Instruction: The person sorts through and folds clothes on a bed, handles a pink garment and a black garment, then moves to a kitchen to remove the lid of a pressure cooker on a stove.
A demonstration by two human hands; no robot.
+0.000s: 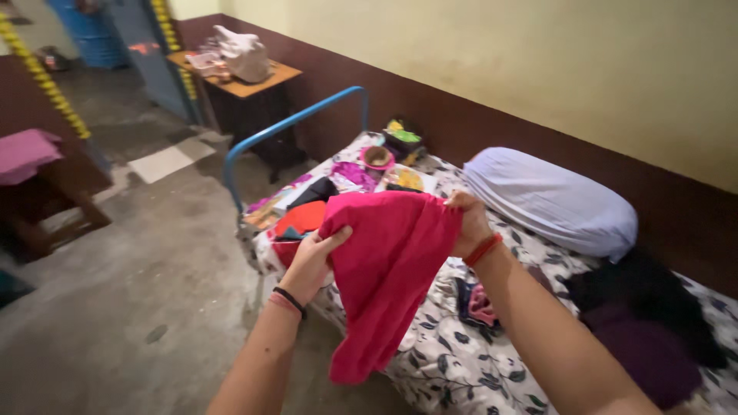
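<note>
A bright pink cloth (380,269) hangs in the air above the edge of a bed with a leaf-patterned sheet (453,369). My left hand (314,261) grips its left upper edge; a black band and a pink band circle that wrist. My right hand (469,223), with a red thread at the wrist, pinches the cloth's right upper corner. The cloth droops down between both hands to a point near the bed's edge.
On the bed lie a white pillow (550,200), dark purple and black clothes (653,323), folded red and black cloths (304,215), a pink bowl (377,157) and small items. A blue metal bed rail (284,127), a wooden table (246,84) and a concrete floor (138,292) lie to the left.
</note>
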